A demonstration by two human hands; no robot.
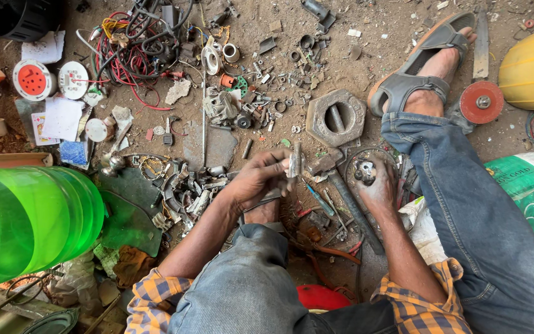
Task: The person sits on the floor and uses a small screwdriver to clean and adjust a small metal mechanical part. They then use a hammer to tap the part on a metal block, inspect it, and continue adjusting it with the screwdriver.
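Left hand (258, 179) and right hand (379, 188) each in a closed grip, forearms converging.

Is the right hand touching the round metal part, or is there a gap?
Touching. In the head view, the right hand wraps around the round metal part, with fingers closed around its sides and no gap visible.

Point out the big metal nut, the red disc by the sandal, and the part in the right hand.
big metal nut (316, 117): head view, left rim.
red disc (481, 102): head view, centre.
round metal part (364, 171): head view, top, in right hand (377, 188).
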